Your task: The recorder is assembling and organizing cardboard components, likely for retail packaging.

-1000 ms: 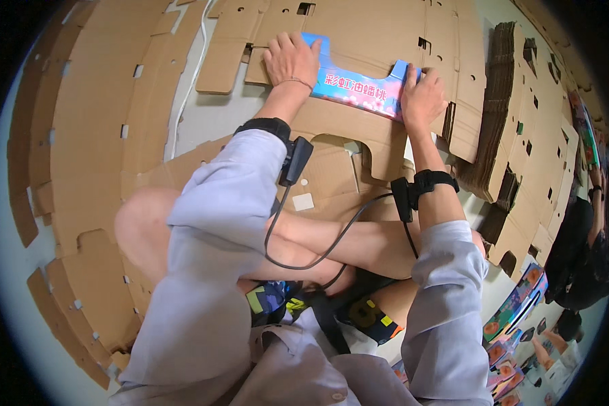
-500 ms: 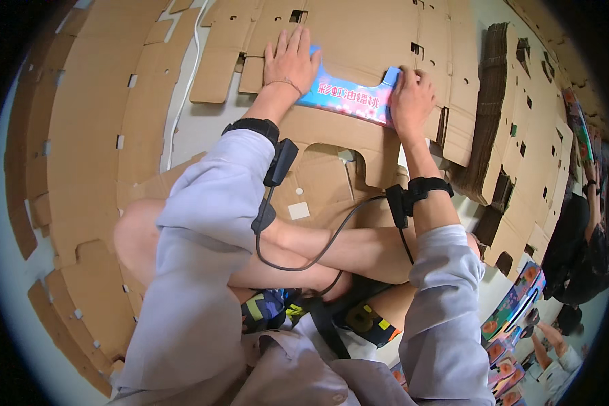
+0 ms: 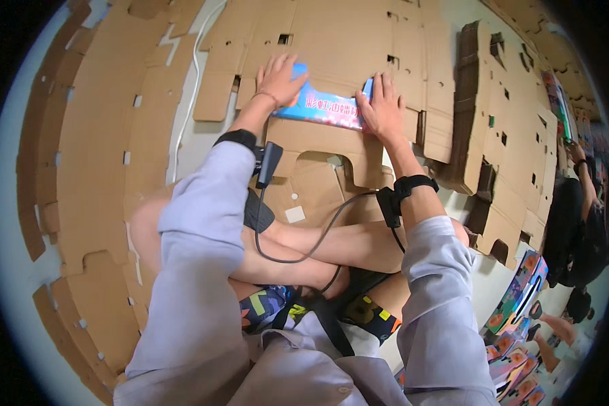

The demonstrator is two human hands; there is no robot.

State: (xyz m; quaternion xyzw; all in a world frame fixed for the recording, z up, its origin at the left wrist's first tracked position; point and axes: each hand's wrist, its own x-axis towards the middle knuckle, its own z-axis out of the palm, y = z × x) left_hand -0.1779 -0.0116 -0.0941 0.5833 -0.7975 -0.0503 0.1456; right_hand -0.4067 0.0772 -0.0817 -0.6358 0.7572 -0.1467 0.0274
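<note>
A blue and pink printed panel point(image 3: 328, 109) with a curved notch in its far edge lies on a flat brown cardboard sheet point(image 3: 338, 40). My left hand point(image 3: 281, 82) rests on the panel's left end, fingers stretched out over the tab. At the other end, my right hand point(image 3: 384, 111) lies flat with its fingers apart, covering part of the panel and its right tab. Whether the panel is stuck to the sheet or loose, I cannot tell.
Upright stacked cardboard point(image 3: 477, 108) stands on the right, with flat cut cardboard point(image 3: 95, 149) on the left. A white cable point(image 3: 195, 74) runs between sheets. Black wrist straps joined by a black cable point(image 3: 304, 258) are on my arms. Colourful printed boxes point(image 3: 517, 291) and other people point(image 3: 575, 230) are at far right.
My right hand has shifted inward over the panel's right end, its fingers straighter and spread. My left hand stays on the left end. The whole view has moved slightly.
</note>
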